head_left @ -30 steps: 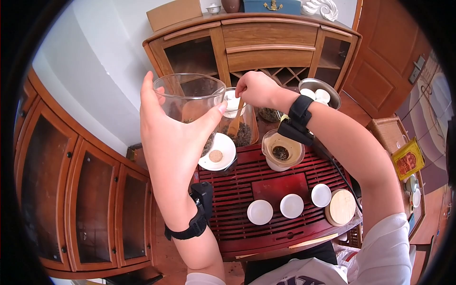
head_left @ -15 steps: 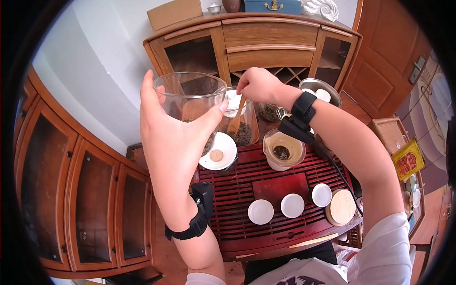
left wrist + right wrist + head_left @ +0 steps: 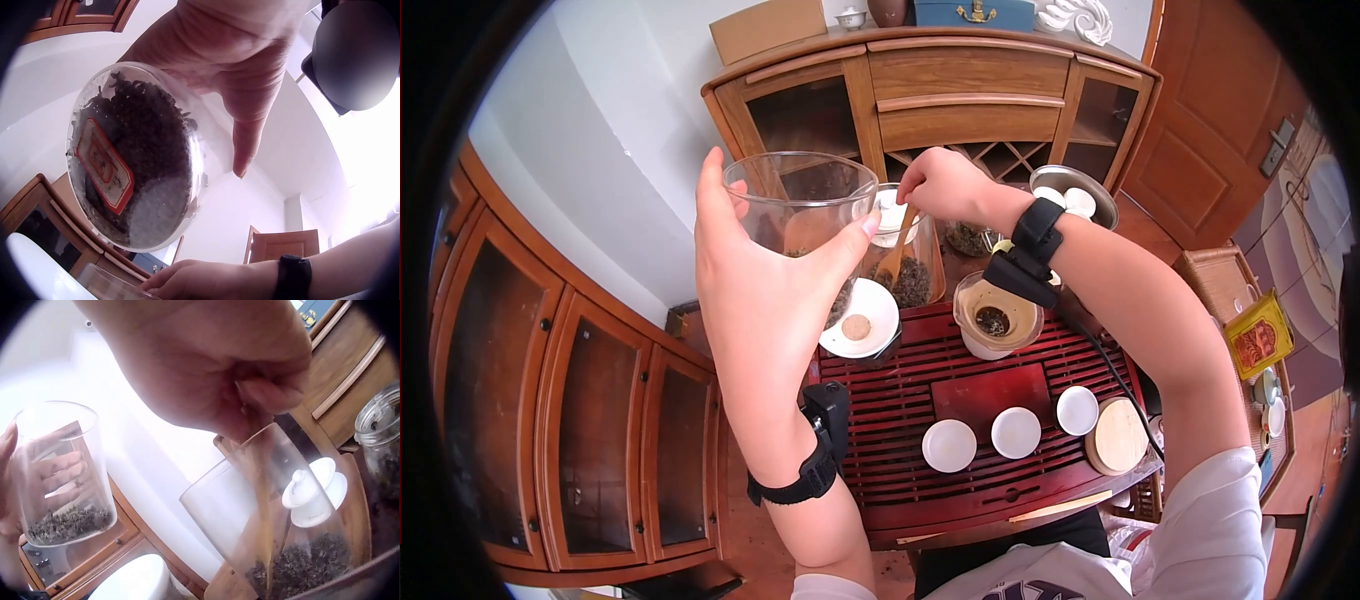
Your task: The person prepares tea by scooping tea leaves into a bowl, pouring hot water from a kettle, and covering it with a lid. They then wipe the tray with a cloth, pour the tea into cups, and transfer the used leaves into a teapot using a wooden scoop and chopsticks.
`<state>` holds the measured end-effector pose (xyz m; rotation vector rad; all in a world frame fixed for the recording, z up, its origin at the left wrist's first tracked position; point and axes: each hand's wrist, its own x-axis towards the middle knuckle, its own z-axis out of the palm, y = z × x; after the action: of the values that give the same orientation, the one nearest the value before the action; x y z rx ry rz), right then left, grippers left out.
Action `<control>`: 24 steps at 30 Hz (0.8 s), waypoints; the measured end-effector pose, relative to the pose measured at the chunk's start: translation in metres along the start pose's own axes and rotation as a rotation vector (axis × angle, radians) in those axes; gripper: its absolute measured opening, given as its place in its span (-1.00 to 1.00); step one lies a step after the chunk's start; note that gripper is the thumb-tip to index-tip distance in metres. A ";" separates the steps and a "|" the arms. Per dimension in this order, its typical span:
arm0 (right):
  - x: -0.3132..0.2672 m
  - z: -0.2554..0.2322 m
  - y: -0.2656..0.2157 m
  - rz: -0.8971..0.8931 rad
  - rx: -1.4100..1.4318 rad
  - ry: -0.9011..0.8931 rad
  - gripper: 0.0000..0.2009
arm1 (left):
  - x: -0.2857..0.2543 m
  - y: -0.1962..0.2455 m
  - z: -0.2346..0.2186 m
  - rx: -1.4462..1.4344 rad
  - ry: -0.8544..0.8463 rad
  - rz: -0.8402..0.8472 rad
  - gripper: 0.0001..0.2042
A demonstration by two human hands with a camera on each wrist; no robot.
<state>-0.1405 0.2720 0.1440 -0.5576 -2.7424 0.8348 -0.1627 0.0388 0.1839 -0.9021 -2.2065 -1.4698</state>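
Note:
My left hand point(image 3: 760, 290) grips a clear glass jar point(image 3: 800, 180) around its side, raised above the tray's left end. Dark dried leaves point(image 3: 150, 125) and a red-edged label point(image 3: 105, 165) show through its base in the left wrist view. My right hand point(image 3: 952, 188) pinches the top of a wooden scoop point(image 3: 905, 236), which slants down into a second clear jar point(image 3: 219, 506). The scoop's lower end is among dark leaves point(image 3: 306, 565) at that jar's bottom. A white dish point(image 3: 875, 300) with a round tan piece point(image 3: 856, 327) lies below the held jar.
On the red slatted tray point(image 3: 900, 400) are several white cups point(image 3: 949, 446), a strainer vessel point(image 3: 997, 312) with wet leaves and a round wooden lid point(image 3: 1120, 436). Behind are a metal bowl point(image 3: 1106, 200), a lidded white bowl point(image 3: 309, 503) and an open leaf jar point(image 3: 382, 434).
The right hand and the scoop have shifted very slightly, with the scoop's lower end still in the second jar. My left hand holds its jar in nearly the same place.

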 end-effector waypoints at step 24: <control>0.003 -0.026 0.032 0.291 0.519 0.156 -0.83 | -0.001 0.000 0.001 0.012 -0.005 -0.005 0.06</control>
<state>-0.1256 0.3110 0.1471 -0.8685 -2.2021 1.4394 -0.1618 0.0393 0.1833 -0.8977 -2.2203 -1.4574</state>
